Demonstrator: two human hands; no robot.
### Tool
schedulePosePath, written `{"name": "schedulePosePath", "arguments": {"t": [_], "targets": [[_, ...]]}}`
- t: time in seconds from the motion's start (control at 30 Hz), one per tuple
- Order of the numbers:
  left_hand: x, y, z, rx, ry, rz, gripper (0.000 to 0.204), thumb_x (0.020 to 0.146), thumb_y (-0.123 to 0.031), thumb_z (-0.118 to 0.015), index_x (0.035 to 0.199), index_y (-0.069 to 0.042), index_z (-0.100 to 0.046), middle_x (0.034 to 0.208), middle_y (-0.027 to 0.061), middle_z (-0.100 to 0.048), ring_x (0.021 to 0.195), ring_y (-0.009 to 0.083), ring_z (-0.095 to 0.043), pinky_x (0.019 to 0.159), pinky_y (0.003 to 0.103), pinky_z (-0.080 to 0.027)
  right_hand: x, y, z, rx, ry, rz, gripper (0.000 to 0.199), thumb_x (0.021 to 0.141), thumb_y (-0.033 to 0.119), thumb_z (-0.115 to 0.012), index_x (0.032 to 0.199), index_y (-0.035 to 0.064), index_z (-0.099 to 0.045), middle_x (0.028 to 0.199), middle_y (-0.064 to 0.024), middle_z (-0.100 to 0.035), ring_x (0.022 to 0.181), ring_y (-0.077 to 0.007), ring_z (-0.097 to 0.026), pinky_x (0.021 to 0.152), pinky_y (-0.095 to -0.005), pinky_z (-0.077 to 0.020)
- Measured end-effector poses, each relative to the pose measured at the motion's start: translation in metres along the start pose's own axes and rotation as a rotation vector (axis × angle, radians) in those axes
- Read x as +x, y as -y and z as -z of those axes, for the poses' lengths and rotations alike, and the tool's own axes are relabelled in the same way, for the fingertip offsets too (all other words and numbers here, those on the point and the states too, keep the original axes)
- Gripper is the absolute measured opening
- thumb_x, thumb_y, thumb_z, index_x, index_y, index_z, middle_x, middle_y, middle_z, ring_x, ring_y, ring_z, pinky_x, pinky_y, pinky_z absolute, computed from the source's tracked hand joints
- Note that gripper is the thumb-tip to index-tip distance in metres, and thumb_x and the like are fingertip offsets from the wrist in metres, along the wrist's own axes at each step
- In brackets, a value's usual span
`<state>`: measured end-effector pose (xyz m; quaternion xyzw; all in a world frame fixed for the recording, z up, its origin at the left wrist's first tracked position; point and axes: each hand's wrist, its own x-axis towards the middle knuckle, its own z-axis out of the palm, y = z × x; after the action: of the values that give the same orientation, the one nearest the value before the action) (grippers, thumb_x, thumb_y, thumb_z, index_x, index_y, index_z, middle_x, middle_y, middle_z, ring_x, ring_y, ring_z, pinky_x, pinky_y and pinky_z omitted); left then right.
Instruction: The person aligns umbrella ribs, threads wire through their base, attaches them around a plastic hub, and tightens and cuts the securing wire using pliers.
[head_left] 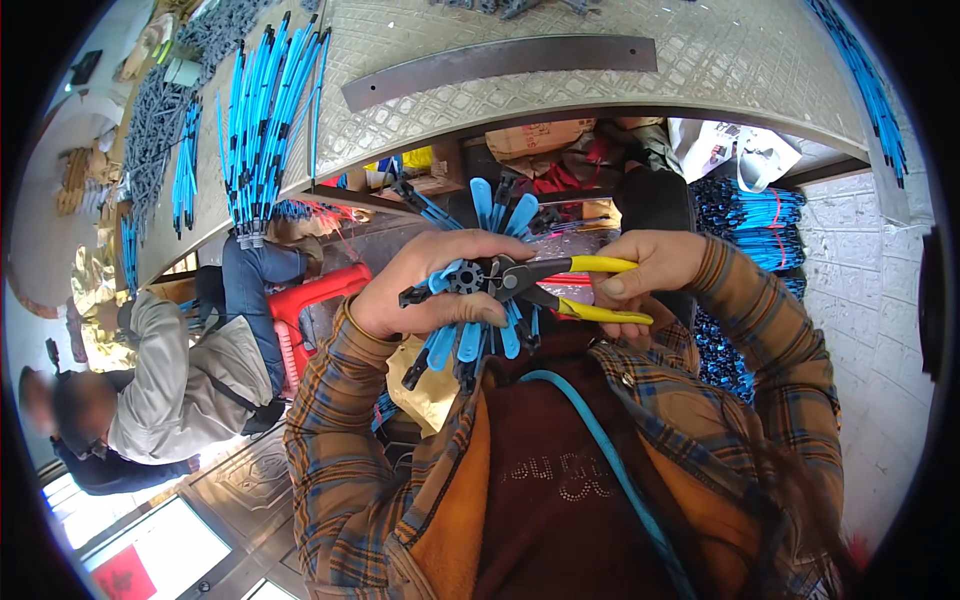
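Note:
My left hand is closed around a black round hub with blue, black-tipped strips fanning out on all sides. The hub's toothed face is turned up between thumb and fingers. In my right hand is a pair of pliers with yellow handles, which stand somewhat apart. The dark head of the pliers lies right against the hub, beside my left fingertips. Whether the jaws grip a part of the hub, I cannot tell.
Ahead is a table with a patterned top, bearing a flat metal bar and blue rods. Bundled blue rods are stacked at right by a white brick wall. At left, another person sits near a red plastic stool.

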<state>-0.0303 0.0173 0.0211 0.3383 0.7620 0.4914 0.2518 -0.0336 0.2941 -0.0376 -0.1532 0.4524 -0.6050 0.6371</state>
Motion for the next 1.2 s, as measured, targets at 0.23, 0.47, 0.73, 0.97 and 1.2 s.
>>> {"name": "schedulePosePath", "arguments": {"t": [0.23, 0.47, 0.73, 0.97, 1.2], "targets": [[-0.002, 0.004, 0.010, -0.123, 0.072, 0.030, 0.047, 0.067, -0.015, -0.075, 0.108, -0.001, -0.058, 0.097, 0.0104, -0.063, 0.091, 0.0214, -0.061, 0.080, 0.030, -0.045, 0.045, -0.050, -0.009, 0.176, 0.185, 0.396, 0.032, 0.092, 0.034, -0.047, 0.091, 0.0025, -0.053, 0.071, -0.0091, -0.059, 0.057, -0.0093, -0.054, 0.046, -0.0210, -0.0421], [0.002, 0.001, 0.013, -0.154, 0.102, 0.016, 0.045, 0.067, -0.014, -0.075, 0.107, -0.002, -0.058, 0.099, 0.0099, -0.062, 0.092, 0.0195, -0.060, 0.081, 0.030, -0.045, 0.015, -0.027, -0.025, 0.057, -0.092, 0.154, 0.044, 0.088, 0.042, -0.053, 0.100, -0.0006, -0.052, 0.069, -0.0069, -0.055, 0.053, -0.0085, -0.049, 0.047, -0.0220, -0.0405], [0.003, -0.013, 0.004, -0.077, 0.074, 0.114, 0.041, 0.069, -0.016, -0.075, 0.104, -0.003, -0.058, 0.095, 0.0086, -0.062, 0.088, 0.0178, -0.060, 0.077, 0.029, -0.045, -0.026, 0.041, -0.017, -0.400, -0.182, -0.016, 0.041, 0.089, 0.038, -0.051, 0.108, 0.0017, -0.054, 0.064, -0.0027, -0.055, 0.050, -0.0073, -0.051, 0.043, -0.0201, -0.0404], [0.003, -0.011, -0.008, 0.023, -0.054, 0.103, 0.041, 0.070, -0.020, -0.074, 0.103, -0.002, -0.058, 0.088, 0.0057, -0.060, 0.081, 0.0159, -0.058, 0.073, 0.028, -0.045, -0.032, 0.059, -0.031, -0.705, -0.325, -0.084, 0.037, 0.088, 0.034, -0.053, 0.109, 0.0035, -0.054, 0.063, -0.0039, -0.056, 0.053, -0.0094, -0.054, 0.047, -0.0228, -0.0432], [0.003, -0.006, -0.010, -0.003, -0.121, 0.167, 0.045, 0.073, -0.025, -0.072, 0.107, -0.001, -0.056, 0.089, 0.0052, -0.057, 0.082, 0.0162, -0.056, 0.074, 0.029, -0.045, -0.034, 0.045, -0.051, -1.405, -0.669, 0.114, 0.026, 0.083, 0.025, -0.059, 0.098, 0.0049, -0.055, 0.069, -0.0101, -0.059, 0.064, -0.0241, -0.060, 0.056, -0.0333, -0.0470]]}}
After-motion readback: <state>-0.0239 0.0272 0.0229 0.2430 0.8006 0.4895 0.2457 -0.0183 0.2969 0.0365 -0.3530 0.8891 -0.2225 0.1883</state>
